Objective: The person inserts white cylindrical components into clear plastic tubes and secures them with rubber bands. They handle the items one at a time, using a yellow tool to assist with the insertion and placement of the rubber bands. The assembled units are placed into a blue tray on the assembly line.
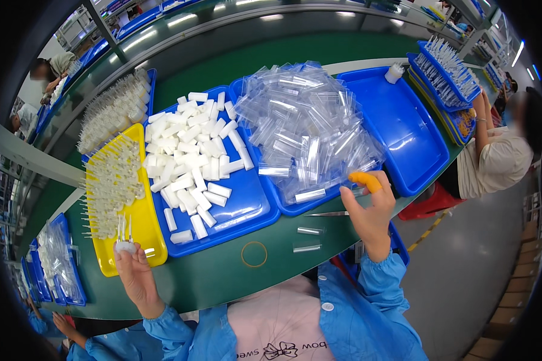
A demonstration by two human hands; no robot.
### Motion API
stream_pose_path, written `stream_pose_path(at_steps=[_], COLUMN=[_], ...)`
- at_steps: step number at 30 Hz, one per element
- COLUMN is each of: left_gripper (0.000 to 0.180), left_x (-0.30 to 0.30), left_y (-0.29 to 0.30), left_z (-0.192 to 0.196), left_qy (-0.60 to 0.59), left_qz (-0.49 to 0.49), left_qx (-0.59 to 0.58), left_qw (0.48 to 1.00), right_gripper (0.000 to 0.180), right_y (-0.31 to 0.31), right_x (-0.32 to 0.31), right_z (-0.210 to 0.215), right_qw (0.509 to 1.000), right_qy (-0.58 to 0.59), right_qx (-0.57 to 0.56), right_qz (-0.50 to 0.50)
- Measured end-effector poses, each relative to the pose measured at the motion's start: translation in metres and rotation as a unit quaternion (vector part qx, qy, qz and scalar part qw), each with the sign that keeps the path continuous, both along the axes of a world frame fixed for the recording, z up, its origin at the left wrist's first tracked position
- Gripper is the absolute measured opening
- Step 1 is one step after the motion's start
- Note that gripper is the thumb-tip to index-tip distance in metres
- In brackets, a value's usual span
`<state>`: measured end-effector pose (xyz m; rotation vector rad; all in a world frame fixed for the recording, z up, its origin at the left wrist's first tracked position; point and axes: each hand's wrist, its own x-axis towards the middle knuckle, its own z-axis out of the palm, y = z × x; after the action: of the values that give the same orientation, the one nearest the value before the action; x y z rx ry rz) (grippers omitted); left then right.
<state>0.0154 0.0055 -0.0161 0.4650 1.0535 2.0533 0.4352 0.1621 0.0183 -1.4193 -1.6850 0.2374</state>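
My left hand [136, 275] is at the near end of the yellow tray [155, 256], fingers closed on a small white piece with several thin upright prongs [125, 243]. More pronged pieces [114, 186] stand crowded in that tray. My right hand [372, 207] is over the near right edge of the heap of clear plastic sleeves [307, 129]. An orange finger cot [366, 180] covers its index finger. Thumb and index finger are apart, with a clear sleeve between or just behind them; I see no grip on it. White foam-like blocks [190, 150] fill much of the blue tray [241, 207] between my hands.
Two loose clear sleeves [308, 248] and a thin tan ring [254, 254] lie on the green table [217, 278]. A blue tray [406, 135] at right holds one white bundle [394, 73]. Stacked trays [445, 75] stand beyond it, beside a seated person [494, 156].
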Motion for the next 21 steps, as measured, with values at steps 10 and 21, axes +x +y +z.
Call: stream_pose_path(at_steps=[10,21], left_gripper=[0.027,0.021], left_x=[0.027,0.052], left_y=[0.015,0.015], left_z=[0.014,0.032], left_qy=[0.185,0.155], left_qz=[0.018,0.0], left_qx=[-0.063,-0.064], left_qw=[0.981,0.986], right_gripper=[0.025,0.04], right_y=[-0.028,-0.005], right_x=[-0.001,-0.137], right_z=[-0.016,0.053], right_qw=[0.995,0.909], right_qy=[-0.081,-0.13], right_qx=[-0.051,-0.007], right_qz=[0.026,0.396])
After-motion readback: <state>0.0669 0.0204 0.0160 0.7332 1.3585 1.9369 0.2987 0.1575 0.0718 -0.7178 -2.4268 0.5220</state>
